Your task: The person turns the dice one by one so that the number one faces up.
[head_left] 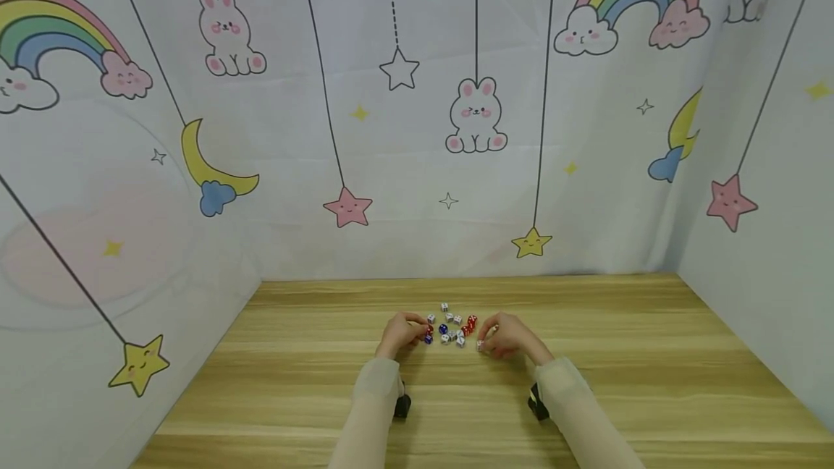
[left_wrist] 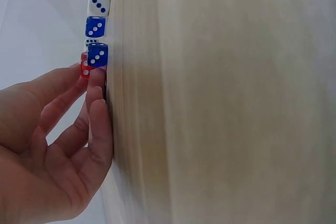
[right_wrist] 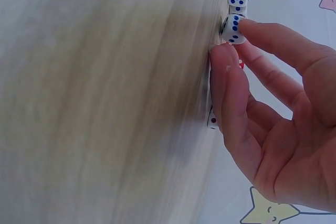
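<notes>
A loose cluster of small dice lies on the wooden table between the two hands. My left hand, at the cluster's left side, pinches a red die with its fingertips. A blue die stands right beside those fingertips, and another blue die lies farther in. On the right, my right hand holds a white die with blue pips between thumb and finger. Behind its fingers, partly hidden, a white die with a red pip shows. Red dice lie at the cluster's right.
The wood-grain table runs back to a white cloth backdrop with printed rabbits, stars and rainbows. Cloth also borders both sides. A single white die lies at the back of the cluster. Dark straps with devices sit at the wrists.
</notes>
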Tool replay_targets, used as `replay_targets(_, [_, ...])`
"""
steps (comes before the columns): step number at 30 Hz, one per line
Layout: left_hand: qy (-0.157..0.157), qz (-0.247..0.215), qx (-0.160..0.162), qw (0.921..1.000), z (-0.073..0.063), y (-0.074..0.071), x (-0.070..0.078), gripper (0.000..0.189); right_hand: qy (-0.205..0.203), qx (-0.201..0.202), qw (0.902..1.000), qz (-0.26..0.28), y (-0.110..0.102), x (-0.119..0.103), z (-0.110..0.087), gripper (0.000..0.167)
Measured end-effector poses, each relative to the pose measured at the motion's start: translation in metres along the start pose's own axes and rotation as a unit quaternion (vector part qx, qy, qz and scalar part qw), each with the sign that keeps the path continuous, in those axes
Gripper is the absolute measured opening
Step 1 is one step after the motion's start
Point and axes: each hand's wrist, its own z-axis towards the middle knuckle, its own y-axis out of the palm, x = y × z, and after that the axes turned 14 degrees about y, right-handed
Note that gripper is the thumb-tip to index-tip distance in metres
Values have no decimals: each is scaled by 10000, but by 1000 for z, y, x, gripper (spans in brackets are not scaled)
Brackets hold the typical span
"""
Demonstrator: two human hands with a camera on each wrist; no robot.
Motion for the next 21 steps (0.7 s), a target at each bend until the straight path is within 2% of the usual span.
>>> replay_targets(13, [-61, 69, 75, 9999, -1, 2, 2, 18, -4, 276, 9996, 24, 3, 0, 0, 7])
replay_targets(21, [-110, 51, 56, 9999, -1, 2, 3, 18, -99, 170, 9997, 171, 2, 2, 1, 9])
